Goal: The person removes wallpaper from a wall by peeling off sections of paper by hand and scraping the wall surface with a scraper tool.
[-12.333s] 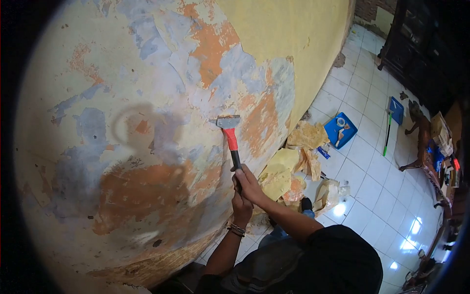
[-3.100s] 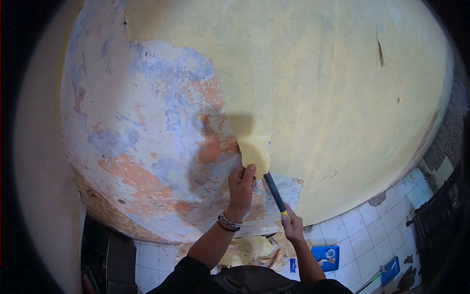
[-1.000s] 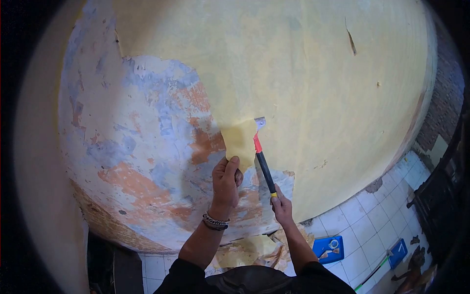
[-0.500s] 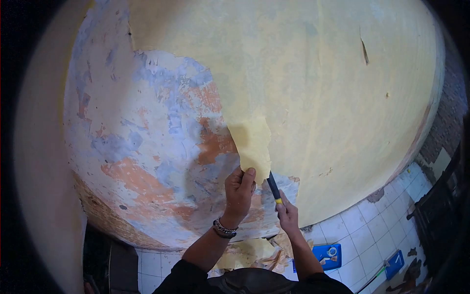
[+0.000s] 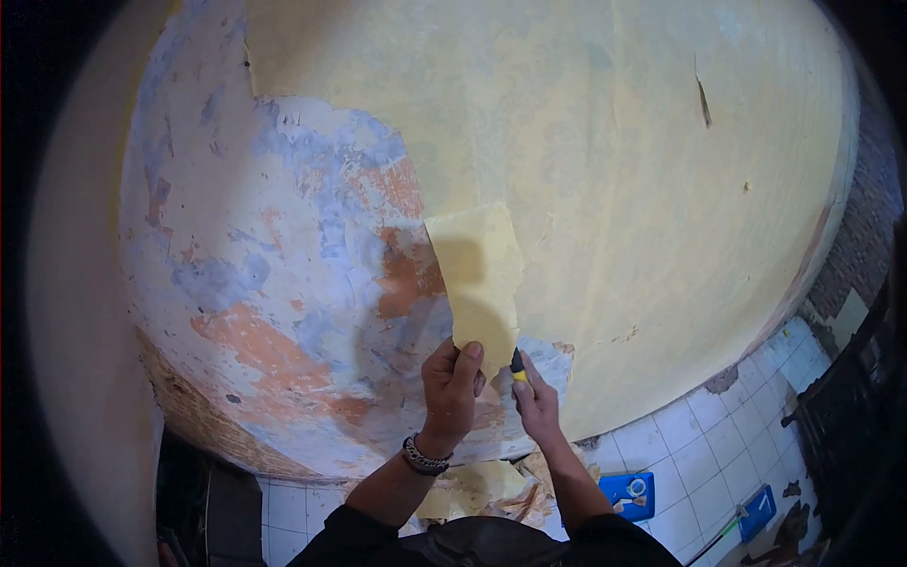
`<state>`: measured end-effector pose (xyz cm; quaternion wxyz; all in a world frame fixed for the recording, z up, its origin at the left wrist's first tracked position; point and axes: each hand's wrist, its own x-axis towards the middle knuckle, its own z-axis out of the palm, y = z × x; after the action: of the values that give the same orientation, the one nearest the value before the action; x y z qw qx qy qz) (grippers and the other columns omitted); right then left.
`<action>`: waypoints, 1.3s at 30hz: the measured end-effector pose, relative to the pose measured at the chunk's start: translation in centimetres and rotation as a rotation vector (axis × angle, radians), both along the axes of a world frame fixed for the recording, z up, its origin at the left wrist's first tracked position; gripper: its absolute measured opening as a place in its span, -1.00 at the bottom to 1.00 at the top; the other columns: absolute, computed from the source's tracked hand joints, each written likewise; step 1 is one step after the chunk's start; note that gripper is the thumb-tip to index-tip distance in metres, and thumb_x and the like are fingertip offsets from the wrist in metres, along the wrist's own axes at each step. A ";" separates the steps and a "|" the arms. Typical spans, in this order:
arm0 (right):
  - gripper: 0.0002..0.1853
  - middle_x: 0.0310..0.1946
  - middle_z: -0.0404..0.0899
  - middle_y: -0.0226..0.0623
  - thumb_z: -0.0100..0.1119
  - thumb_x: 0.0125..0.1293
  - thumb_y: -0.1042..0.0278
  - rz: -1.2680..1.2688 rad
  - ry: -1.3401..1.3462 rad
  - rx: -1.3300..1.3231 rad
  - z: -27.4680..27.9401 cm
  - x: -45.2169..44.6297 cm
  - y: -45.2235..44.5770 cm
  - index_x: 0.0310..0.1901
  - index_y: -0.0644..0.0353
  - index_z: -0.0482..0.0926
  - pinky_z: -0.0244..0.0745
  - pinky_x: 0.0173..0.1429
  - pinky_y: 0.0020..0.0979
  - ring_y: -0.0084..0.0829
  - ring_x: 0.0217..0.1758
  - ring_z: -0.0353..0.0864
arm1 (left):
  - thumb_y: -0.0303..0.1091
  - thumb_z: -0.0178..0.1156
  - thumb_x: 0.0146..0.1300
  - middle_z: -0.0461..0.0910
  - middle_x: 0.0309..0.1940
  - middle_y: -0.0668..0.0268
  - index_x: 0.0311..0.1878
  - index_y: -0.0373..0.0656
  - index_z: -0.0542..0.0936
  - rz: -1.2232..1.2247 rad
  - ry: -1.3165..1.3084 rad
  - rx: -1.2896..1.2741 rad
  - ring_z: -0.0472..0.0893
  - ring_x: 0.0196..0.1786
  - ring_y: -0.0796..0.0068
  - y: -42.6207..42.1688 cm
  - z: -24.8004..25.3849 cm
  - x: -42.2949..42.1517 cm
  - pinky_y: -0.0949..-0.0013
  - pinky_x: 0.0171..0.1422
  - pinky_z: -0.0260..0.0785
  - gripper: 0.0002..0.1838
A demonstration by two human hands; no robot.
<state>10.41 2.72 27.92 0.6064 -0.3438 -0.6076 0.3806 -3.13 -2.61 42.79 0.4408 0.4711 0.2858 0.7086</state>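
Note:
My left hand (image 5: 450, 392), wearing a chain bracelet (image 5: 424, 460) at the wrist, pinches the lower end of a pale yellow wallpaper strip (image 5: 477, 274). The strip hangs folded down from the wall, still joined along its upper edge. Close by on the right, my right hand (image 5: 537, 406) grips a tool with a black and yellow handle (image 5: 519, 369). Its working end is hidden by the strip and cannot be made out. To the left, the bared wall (image 5: 283, 227) shows white, bluish and orange patches. Yellow wallpaper (image 5: 652, 208) covers the wall to the right and above.
Torn wallpaper pieces (image 5: 472, 489) lie heaped at the wall's foot. On the white tiled floor (image 5: 675, 472) sit a blue tray (image 5: 628, 510) holding a roll of tape, and a blue dustpan-like item (image 5: 758, 513). Dark furniture (image 5: 836, 425) stands at the right.
The loosened strip has grown longer, its fold now higher on the wall. My left hand has moved slightly down and left; my right hand has shifted left with the tool.

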 end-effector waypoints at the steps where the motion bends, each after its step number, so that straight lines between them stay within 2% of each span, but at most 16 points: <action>1: -0.51 -0.43 0.55 -0.39 0.06 0.44 0.34 -0.004 -0.025 0.000 0.3 0.9 -0.6 0.37 0.23 0.35 0.41 -0.31 -0.53 -0.65 -0.44 0.40 | -0.31 0.07 0.46 0.45 -0.56 0.55 -0.16 -0.22 0.58 -0.004 -0.002 -0.004 0.24 -0.63 0.87 0.0 0.0 -0.3 0.63 -0.58 0.03 -0.81; 3: -0.49 -0.48 0.49 -0.47 0.06 0.45 0.33 0.011 -0.031 -0.093 1.0 2.3 -2.1 0.39 0.20 0.32 0.39 -0.30 -0.55 -0.66 -0.44 0.38 | -0.31 0.08 0.46 0.45 -0.56 0.55 -0.17 -0.22 0.58 -0.016 -0.006 -0.013 0.24 -0.63 0.87 -0.3 0.0 -0.7 0.63 -0.58 0.03 -0.81; 6: -0.49 -0.50 0.46 -0.51 0.06 0.45 0.32 -0.020 -0.069 -0.023 2.6 1.8 -1.1 0.40 0.20 0.32 0.37 -0.30 -0.56 -0.66 -0.44 0.37 | -0.31 0.07 0.46 0.45 -0.57 0.55 -0.17 -0.21 0.58 -0.002 0.017 -0.001 0.23 -0.64 0.87 -0.5 -0.3 -0.3 0.63 -0.59 0.03 -0.81; 8: -0.49 -0.50 0.46 -0.51 0.06 0.45 0.30 0.011 -0.001 -0.051 1.1 1.3 -0.3 0.40 0.18 0.32 0.37 -0.30 -0.56 -0.66 -0.45 0.37 | -0.31 0.07 0.47 0.44 -0.58 0.55 -0.18 -0.21 0.58 -0.005 -0.024 0.011 0.22 -0.65 0.87 -0.2 -0.6 0.5 0.63 -0.60 0.01 -0.81; 15: -0.49 -0.40 0.62 -0.35 0.07 0.44 0.33 -0.003 -0.142 0.003 1.7 2.3 -1.2 0.39 0.15 0.33 0.43 -0.25 -0.53 -0.63 -0.41 0.47 | -0.30 0.07 0.47 0.45 -0.56 0.56 -0.17 -0.22 0.58 -0.002 0.011 0.021 0.25 -0.62 0.87 -0.8 0.4 0.5 0.64 -0.57 0.04 -0.80; 19: -0.48 -0.37 0.63 -0.35 0.02 0.47 0.26 0.039 -0.073 -0.035 1.1 -0.9 0.1 0.42 0.13 0.30 0.44 -0.26 -0.53 -0.63 -0.42 0.46 | -0.29 0.08 0.47 0.45 -0.55 0.56 -0.15 -0.22 0.58 0.026 0.037 0.041 0.27 -0.57 0.86 -0.9 -0.2 0.9 0.63 -0.53 0.09 -0.80; 23: -0.49 -0.30 0.63 -0.39 0.00 0.45 0.33 0.068 0.019 -0.105 1.9 -0.3 -2.4 0.41 0.15 0.31 0.41 -0.29 -0.57 -0.68 -0.41 0.44 | -0.30 0.08 0.46 0.44 -0.54 0.55 -0.16 -0.22 0.58 0.012 0.086 0.030 0.29 -0.54 0.84 -1.0 -0.5 0.2 0.61 -0.50 0.13 -0.80; 27: -0.49 -0.31 0.63 -0.39 -0.01 0.43 0.38 0.065 -0.027 -0.075 2.6 -1.9 -0.3 0.40 0.20 0.31 0.42 -0.30 -0.55 -0.67 -0.41 0.45 | -0.31 0.08 0.46 0.42 -0.53 0.57 -0.16 -0.22 0.58 0.024 0.114 0.049 0.29 -0.52 0.84 -1.6 -0.4 0.7 0.62 -0.48 0.11 -0.82; 30: -0.50 -0.33 0.62 -0.36 -0.03 0.43 0.40 0.029 -0.120 0.054 1.7 -2.4 -0.6 0.38 0.25 0.32 0.43 -0.29 -0.55 -0.67 -0.40 0.46 | -0.33 0.08 0.46 0.41 -0.52 0.58 -0.17 -0.23 0.58 0.027 0.101 0.050 0.27 -0.50 0.84 -1.9 -0.6 0.8 0.62 -0.45 0.09 -0.82; 32: -0.55 -0.34 0.63 -0.30 -0.02 0.42 0.42 0.041 0.036 -0.089 2.3 -1.8 -2.0 0.32 0.28 0.39 0.45 -0.27 -0.52 -0.63 -0.39 0.50 | -0.33 0.08 0.46 0.40 -0.52 0.59 -0.17 -0.24 0.57 0.033 0.114 0.033 0.26 -0.49 0.84 -2.0 -0.5 0.4 0.62 -0.44 0.09 -0.82; 34: -0.56 -0.33 0.62 -0.28 -0.02 0.41 0.42 0.020 -0.022 -0.080 4.5 -1.7 -1.2 0.30 0.28 0.40 0.46 -0.25 -0.51 -0.62 -0.38 0.51 | -0.33 0.09 0.46 0.40 -0.52 0.58 -0.18 -0.24 0.57 0.044 0.134 0.052 0.26 -0.49 0.84 -2.1 -0.2 0.4 0.62 -0.44 0.09 -0.82; 36: -0.57 -0.33 0.62 -0.26 -0.02 0.41 0.42 0.001 -0.078 -0.090 4.0 -2.1 -0.6 0.29 0.29 0.41 0.47 -0.22 -0.50 -0.61 -0.36 0.52 | -0.33 0.09 0.46 0.40 -0.53 0.58 -0.18 -0.24 0.57 0.057 0.157 0.051 0.27 -0.49 0.84 -2.6 -0.5 0.4 0.62 -0.44 0.10 -0.82; 38: -0.56 -0.33 0.62 -0.27 -0.03 0.43 0.42 -0.062 -0.144 0.160 2.5 -2.9 0.8 0.32 0.28 0.38 0.48 -0.18 -0.50 -0.61 -0.33 0.52 | -0.33 0.10 0.45 0.41 -0.52 0.58 -0.18 -0.24 0.57 0.043 0.109 0.049 0.27 -0.48 0.85 -2.4 -0.9 0.6 0.62 -0.43 0.10 -0.82; 39: -0.54 -0.27 0.65 -0.25 -0.02 0.43 0.40 -0.080 -0.161 0.135 2.5 -2.6 0.4 0.33 0.26 0.38 0.48 -0.16 -0.48 -0.61 -0.28 0.55 | -0.33 0.10 0.45 0.41 -0.52 0.58 -0.18 -0.24 0.57 0.045 0.111 0.057 0.27 -0.48 0.85 -2.4 -0.9 0.6 0.62 -0.43 0.10 -0.82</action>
<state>7.77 3.08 30.37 0.5920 -0.3557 -0.6644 0.2857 -2.54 -4.98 41.91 0.3948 0.5154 0.3000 0.6989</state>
